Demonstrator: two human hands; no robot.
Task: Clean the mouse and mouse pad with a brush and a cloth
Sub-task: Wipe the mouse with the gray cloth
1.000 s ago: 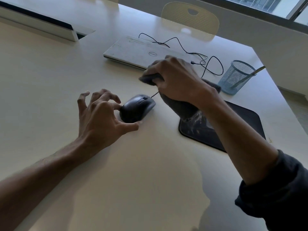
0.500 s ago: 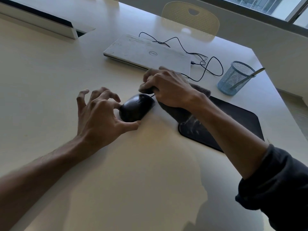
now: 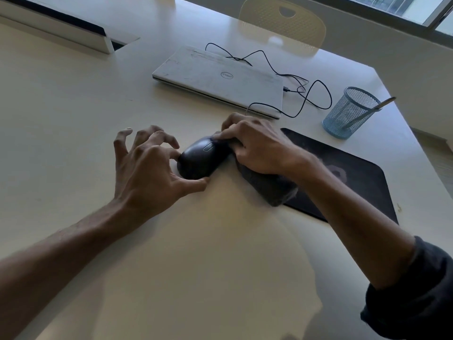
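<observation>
From the head camera, the left hand (image 3: pixel 147 173) reaches in from the lower left with a bare forearm, its fingers spread and arched like a claw. The thumb and the forefinger tip touch the near, rounded end of the black mouse (image 3: pixel 201 158), steadying it from either side; the other fingers are lifted clear of the worktop (image 3: pixel 73 106).

The right hand (image 3: pixel 257 146) comes in from the lower right, a dark sleeve (image 3: pixel 416 290) pushed up the forearm. Its fingers are curled and pressed together over a dark grey cloth (image 3: pixel 269 187), bunching it against the far, button end of the mouse. The cloth trails back under the palm and wrist, and its loose end lies over the left edge of the black mouse pad (image 3: pixel 355 182).

The mouse sits on the bare worktop, just left of the mouse pad and not on it, between the two hands. The pad shows a pale smudged mark near its middle.

Beyond the hands lies a closed white laptop (image 3: pixel 220 79), with a thin black cable (image 3: pixel 306 94) looping past its right corner. To the right of it stands a blue mesh cup (image 3: pixel 348 114), upright, with one slim grey handle (image 3: pixel 382 104) leaning out over its rim; whether that is the brush cannot be told. A pale chair back (image 3: pixel 282 23) stands at the far edge.
</observation>
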